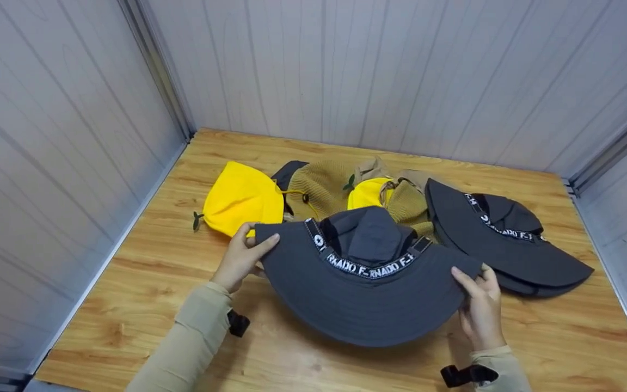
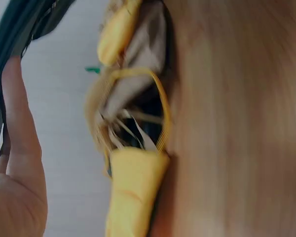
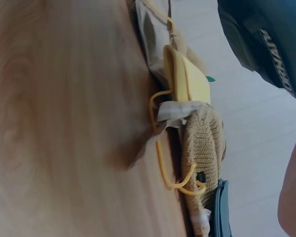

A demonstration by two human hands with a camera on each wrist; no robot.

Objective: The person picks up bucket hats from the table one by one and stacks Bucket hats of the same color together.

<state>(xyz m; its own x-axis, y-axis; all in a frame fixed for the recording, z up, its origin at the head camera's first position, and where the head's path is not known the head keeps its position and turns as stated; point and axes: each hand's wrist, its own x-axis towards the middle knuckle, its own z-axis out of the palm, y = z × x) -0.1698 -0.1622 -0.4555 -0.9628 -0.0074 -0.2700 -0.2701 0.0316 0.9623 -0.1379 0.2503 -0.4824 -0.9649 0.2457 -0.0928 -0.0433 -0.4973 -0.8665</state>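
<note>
A dark grey wide-brimmed hat (image 1: 368,305) with a black and white lettered band is held up by both hands in the head view, its broad brim toward me. My left hand (image 1: 240,258) pinches the brim's left corner, thumb on top. At the right corner, my right hand (image 1: 479,305) grips the brim the same way. The left wrist view shows the left hand (image 2: 19,168) against the dark brim at the image's edge. Only part of the right hand (image 3: 293,187) shows in the right wrist view, below the lettered hat (image 3: 266,44).
Behind the held hat lie a yellow hat (image 1: 243,198) with a green sprout, a tan knitted hat (image 1: 319,185) and a second yellow hat (image 1: 368,193). More dark grey brimmed hats (image 1: 509,261) lie at the right. Pale panel walls (image 1: 379,71) enclose the wooden table (image 1: 145,294).
</note>
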